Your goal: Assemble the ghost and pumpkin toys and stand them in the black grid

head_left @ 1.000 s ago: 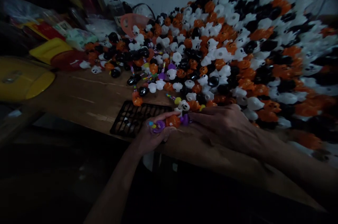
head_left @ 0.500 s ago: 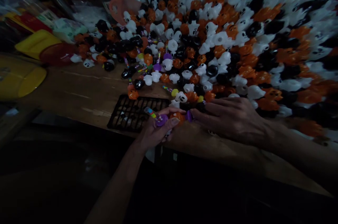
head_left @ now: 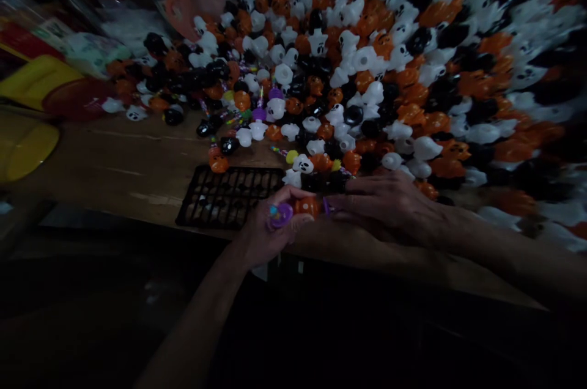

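Observation:
My left hand (head_left: pixel 261 236) is closed around an orange pumpkin-shaped plastic head (head_left: pixel 306 207). The same hand also holds a purple-capped tube (head_left: pixel 280 215) with coloured bits in it, its end turned towards me. At the pumpkin's right side, the fingers of my right hand (head_left: pixel 389 202) pinch a purple cap (head_left: pixel 326 206). Whether this cap touches the pumpkin I cannot tell. Just beyond my hands lie a white ghost head (head_left: pixel 303 163) and a white star-shaped piece (head_left: pixel 292 178).
A large heap of orange, white and black plastic heads (head_left: pixel 367 59) covers the back and right of the wooden table (head_left: pixel 132 163). A black slatted tray (head_left: pixel 215 196) lies left of my hands. Farther left are a yellow container (head_left: pixel 27 144) and a red scoop-like piece (head_left: pixel 76 101).
The tube in my left hand has tilted from pointing up left to pointing towards me. Both hands still hold their pieces close together. The whole view has shifted slightly.

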Motion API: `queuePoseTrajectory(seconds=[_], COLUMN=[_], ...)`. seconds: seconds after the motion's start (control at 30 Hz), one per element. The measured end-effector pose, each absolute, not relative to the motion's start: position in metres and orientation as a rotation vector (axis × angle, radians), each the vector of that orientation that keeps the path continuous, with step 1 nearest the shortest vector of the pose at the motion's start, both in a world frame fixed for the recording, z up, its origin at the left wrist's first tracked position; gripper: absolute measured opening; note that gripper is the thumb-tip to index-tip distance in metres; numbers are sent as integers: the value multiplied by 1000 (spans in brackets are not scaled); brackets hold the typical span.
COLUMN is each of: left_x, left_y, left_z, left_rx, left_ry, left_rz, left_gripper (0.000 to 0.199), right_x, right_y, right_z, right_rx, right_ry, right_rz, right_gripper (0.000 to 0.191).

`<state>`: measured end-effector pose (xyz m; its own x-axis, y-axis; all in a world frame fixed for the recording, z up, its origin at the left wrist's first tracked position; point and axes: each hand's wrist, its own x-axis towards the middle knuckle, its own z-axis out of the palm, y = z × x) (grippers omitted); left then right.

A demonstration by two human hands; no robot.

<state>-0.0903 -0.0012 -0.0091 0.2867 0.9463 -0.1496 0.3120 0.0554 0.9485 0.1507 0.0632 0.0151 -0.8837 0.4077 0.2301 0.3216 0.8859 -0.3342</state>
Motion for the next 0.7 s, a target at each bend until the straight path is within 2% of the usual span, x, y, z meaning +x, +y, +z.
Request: queuePoseTrajectory(seconds=[0.17,0.3,0.53,0.6,0.7], left_x=[-92,-93,-91,-90,-90], left_y=[0,-3,-5,-7,-10], left_z=[-4,-4,0,0,0], left_rx=[1673,1538,1165,1158,1261], left_ry=[1230,1145,957,969,1019], left_rz=[720,726,702,701,700], left_gripper=[33,33,31,31,30], right_x=[151,148,147,144,138], right_y=[58,51,41,39,36], right_z=[10,9,19,19,16], right_rx=[-481,-526,-453,-482,-619], right_ry=[-2668,-2582,-2673,-2650,-2547], right_rz=[559,668,332,430,822], right_gripper=[25,21,28,25,25])
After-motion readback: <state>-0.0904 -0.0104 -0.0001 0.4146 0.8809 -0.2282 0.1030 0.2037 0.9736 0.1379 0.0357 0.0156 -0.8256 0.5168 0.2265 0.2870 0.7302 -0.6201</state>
